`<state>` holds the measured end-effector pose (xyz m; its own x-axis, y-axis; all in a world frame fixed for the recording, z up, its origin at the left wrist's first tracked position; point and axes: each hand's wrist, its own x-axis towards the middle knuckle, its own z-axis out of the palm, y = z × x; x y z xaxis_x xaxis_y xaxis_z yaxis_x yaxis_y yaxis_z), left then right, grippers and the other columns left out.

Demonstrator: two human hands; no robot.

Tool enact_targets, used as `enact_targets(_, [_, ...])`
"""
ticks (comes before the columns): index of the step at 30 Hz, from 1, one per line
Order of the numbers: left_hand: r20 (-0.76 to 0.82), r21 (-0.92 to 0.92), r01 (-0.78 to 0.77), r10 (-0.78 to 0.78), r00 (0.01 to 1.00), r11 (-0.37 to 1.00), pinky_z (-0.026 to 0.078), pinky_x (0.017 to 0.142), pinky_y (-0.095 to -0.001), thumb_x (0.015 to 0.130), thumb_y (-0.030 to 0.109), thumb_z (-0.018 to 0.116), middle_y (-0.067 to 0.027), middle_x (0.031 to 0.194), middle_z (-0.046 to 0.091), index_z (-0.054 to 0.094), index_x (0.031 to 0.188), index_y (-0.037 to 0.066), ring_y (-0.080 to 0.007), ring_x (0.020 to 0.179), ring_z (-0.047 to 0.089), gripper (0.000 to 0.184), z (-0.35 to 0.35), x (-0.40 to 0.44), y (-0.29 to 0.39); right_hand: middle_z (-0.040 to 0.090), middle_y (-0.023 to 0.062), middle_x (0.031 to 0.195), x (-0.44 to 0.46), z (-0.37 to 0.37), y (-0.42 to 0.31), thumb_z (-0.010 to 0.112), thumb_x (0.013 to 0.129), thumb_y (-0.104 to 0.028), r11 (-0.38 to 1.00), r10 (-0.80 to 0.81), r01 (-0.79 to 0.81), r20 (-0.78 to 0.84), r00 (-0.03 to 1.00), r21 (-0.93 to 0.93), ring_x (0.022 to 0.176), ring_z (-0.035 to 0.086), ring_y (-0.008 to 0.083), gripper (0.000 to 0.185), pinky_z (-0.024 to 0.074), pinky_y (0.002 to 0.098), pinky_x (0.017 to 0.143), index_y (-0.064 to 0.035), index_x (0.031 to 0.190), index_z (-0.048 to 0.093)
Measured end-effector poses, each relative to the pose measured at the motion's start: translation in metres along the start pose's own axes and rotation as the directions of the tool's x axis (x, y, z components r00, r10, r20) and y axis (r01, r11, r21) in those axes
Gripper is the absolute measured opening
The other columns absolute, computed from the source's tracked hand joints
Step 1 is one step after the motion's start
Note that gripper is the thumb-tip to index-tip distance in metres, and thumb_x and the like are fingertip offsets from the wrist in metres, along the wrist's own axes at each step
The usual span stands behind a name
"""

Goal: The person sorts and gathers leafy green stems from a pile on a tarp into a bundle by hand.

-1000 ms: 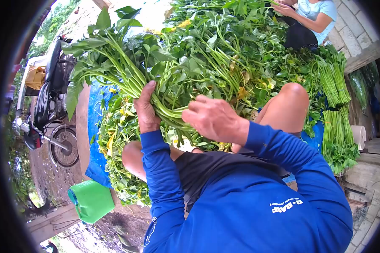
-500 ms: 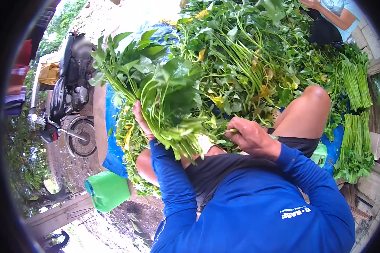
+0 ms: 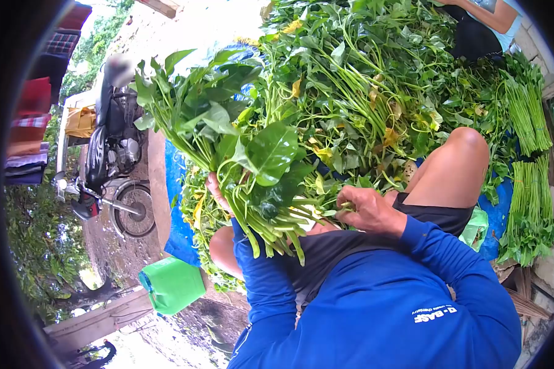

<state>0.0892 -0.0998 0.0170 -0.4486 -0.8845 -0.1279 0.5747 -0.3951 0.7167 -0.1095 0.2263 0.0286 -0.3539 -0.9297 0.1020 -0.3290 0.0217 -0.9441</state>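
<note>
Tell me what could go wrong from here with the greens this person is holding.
Stems could slip out: the bunch fans loosely, no tie shows on it, and only the left hand appears to grip it.

Yellowed leaves might get mixed in, since they lie among the green ones in the pile beyond the right hand.
</note>
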Motion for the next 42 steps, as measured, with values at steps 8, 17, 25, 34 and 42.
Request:
enact_targets(8, [0.07, 0.127, 0.219, -0.229, 0.971, 0.967, 0.066, 0.079, -0.0404, 0.091, 0.038, 0.078, -0.0128, 0.108, 0.076, 0.066, 0.134, -0.001, -0.027, 0.088, 0.075, 0.06, 0.105, -0.038, 0.005, 0.075, 0.0138, 0.085, 0.072, -0.036, -0.107, 0.079, 0.092, -0.003, 0.882, -0.471, 0.466, -0.078, 0.879, -0.067, 0.073, 0.073, 0.0294, 0.014, 0.0585, 0.0368, 0.066, -0.001, 0.105, 0.076])
enact_targets(17, [0.118, 0.085, 0.311, -0.32, 0.94, 0.947, 0.063, 0.098, -0.0472, 0.096, 0.023, 0.072, -0.0222, 0.12, 0.076, 0.065, 0.131, -0.008, -0.0329, 0.105, 0.077, 0.048, 0.096, -0.035, 0.002, 0.061, 0.0105, 0.098, 0.115, -0.004, -0.102, 0.072, 0.079, -0.003, 0.759, -0.454, 0.526, 0.267, 0.85, -0.382, 0.086, 0.069, 0.034, 0.014, 0.0554, 0.0464, 0.07, -0.008, 0.092, 0.069])
enact_targets(25, [-0.095, 0.205, 0.187, -0.171, 0.981, 0.961, 0.066, 0.086, -0.0438, 0.098, 0.026, 0.073, -0.0164, 0.109, 0.078, 0.07, 0.12, -0.001, -0.0295, 0.093, 0.078, 0.035, 0.077, -0.027, 0.0, 0.071, 0.0269, 0.097, 0.094, 0.001, -0.092, 0.068, 0.09, -0.011, 0.97, 0.015, 0.08, 0.386, 0.922, -0.228, 0.098, 0.068, 0.0496, 0.016, 0.0534, 0.0564, 0.082, 0.0002, 0.101, 0.067])
enact_targets(34, [-0.276, 0.257, -0.071, 0.144, 0.95, 0.964, 0.064, 0.08, -0.0378, 0.097, 0.025, 0.076, -0.011, 0.099, 0.077, 0.072, 0.115, 0.003, -0.025, 0.084, 0.075, 0.029, 0.047, -0.021, 0.071, 0.069, 0.0263, 0.13, 0.043, 0.012, 0.029, 0.076, 0.09, -0.021, 0.876, 0.333, -0.012, 0.585, 0.74, -0.482, 0.12, 0.067, 0.043, 0.046, 0.0539, 0.0494, 0.102, -0.0018, 0.131, 0.069])
enact_targets(42, [-0.273, 0.186, -0.006, 0.057, 0.96, 0.983, 0.063, 0.074, -0.036, 0.1, 0.022, 0.073, -0.0109, 0.097, 0.078, 0.072, 0.112, 0.004, -0.0241, 0.079, 0.075, 0.022, 0.05, -0.028, 0.053, 0.078, 0.0233, 0.11, 0.123, -0.053, 0.13, 0.064, 0.09, -0.025, 0.61, 0.528, -0.617, -0.325, 0.784, -0.497, 0.104, 0.075, 0.0437, 0.031, 0.0587, 0.0484, 0.095, -0.0052, 0.107, 0.081])
